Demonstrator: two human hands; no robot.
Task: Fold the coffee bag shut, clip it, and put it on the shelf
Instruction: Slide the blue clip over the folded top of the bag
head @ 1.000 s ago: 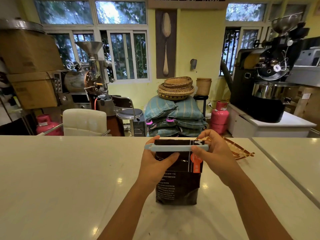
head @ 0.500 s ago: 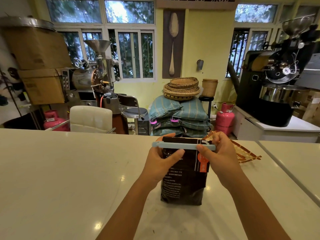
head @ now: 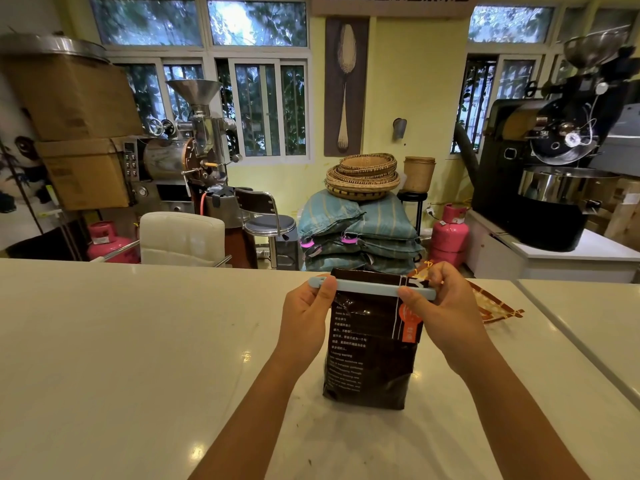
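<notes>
A dark brown coffee bag (head: 370, 362) with white print and an orange label stands upright on the white counter (head: 121, 341). Its top is folded over, and a long pale blue clip (head: 367, 287) lies across the fold. My left hand (head: 304, 317) pinches the clip's left end between thumb and fingers. My right hand (head: 440, 306) grips the clip's right end, thumb in front of the bag. No shelf is in view.
An orange patterned wrapper (head: 495, 303) lies on the counter just behind my right hand. A second counter (head: 588, 306) adjoins at the right. Beyond the counter stand a white chair (head: 180, 237), stacked sacks (head: 360, 237), gas cylinders and coffee roasters (head: 554, 161).
Both hands keep hold of the clip across the bag's folded top. The camera has shifted slightly; the bag stays in place on the counter.
</notes>
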